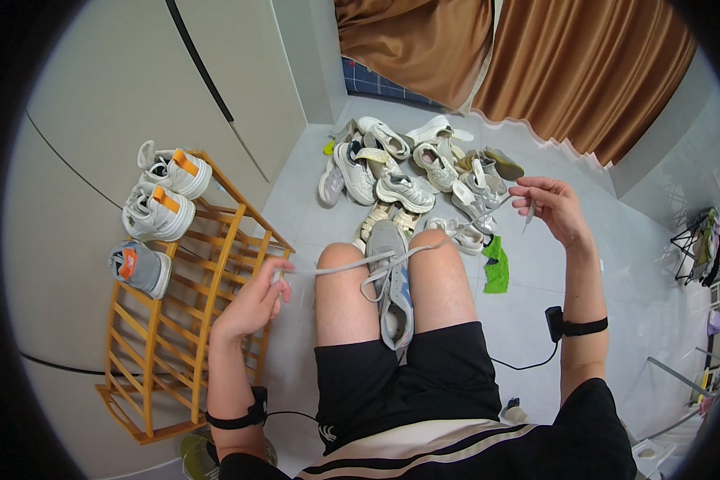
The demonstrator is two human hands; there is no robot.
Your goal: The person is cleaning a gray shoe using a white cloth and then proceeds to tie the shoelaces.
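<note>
A grey sneaker [390, 276] with a blue side patch rests between my thighs, its toe pointing away and its opening toward me. Its long grey shoelace [336, 268] is drawn out to both sides. To the left, my left hand [258, 298] pinches one lace end, beside the wooden rack. Farther out on the right, my right hand [550, 210] is raised with the other lace end pinched between thumb and fingers, the tip dangling below. Slack lace loops lie over the sneaker's tongue.
A slatted wooden shoe rack [236, 228] at left carries two white sneakers [158, 211] and a grey one [140, 270]. Several pale shoes [408, 192] are heaped on the floor ahead, near a green cloth [496, 266]. Brown curtains [584, 72] hang behind.
</note>
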